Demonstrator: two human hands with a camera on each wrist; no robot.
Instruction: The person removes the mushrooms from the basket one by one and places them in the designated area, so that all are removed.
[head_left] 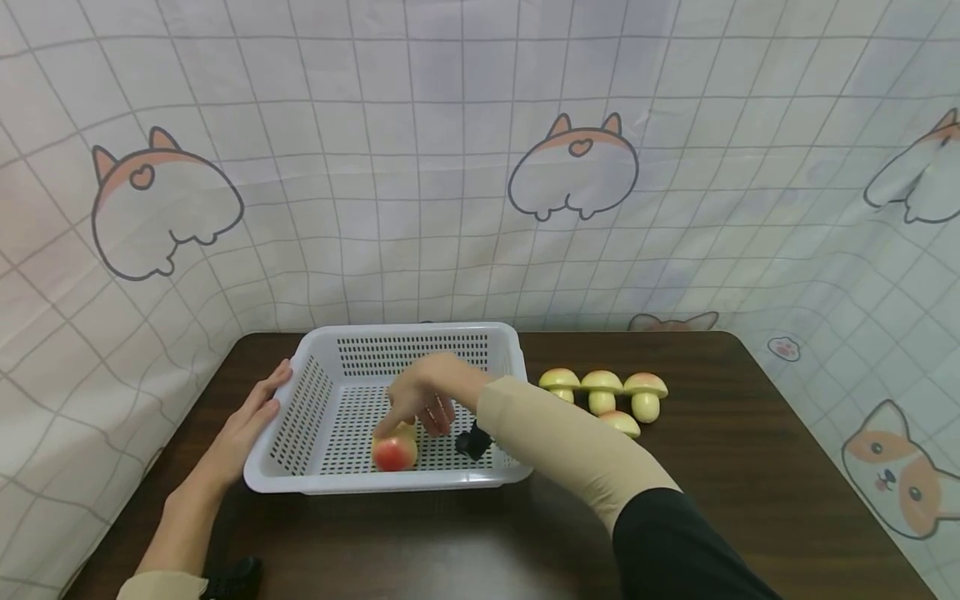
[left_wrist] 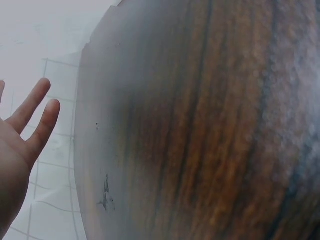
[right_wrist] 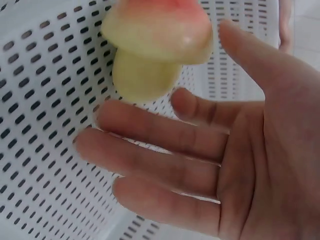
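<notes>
A toy mushroom (head_left: 395, 454) with a red-and-cream cap lies in the white perforated plastic basket (head_left: 390, 483). My right hand (head_left: 423, 392) reaches down into the basket beside it. In the right wrist view, the mushroom (right_wrist: 150, 75) is just past the fingertips of my right hand (right_wrist: 245, 150). The thumb stands apart from the cap, the fingers are loosely bent, and nothing is gripped. My left hand (head_left: 243, 425) rests against the basket's left side with fingers extended. In the left wrist view, only part of my left hand (left_wrist: 15, 150) shows, its fingers spread.
To the right of the basket, several more toy mushrooms (head_left: 602, 390) lie on the dark wooden table (head_left: 720, 467). Three form a row, with another mushroom (head_left: 620, 423) in front, partly hidden by my right sleeve. A patterned white curtain (head_left: 420, 167) hangs behind the table.
</notes>
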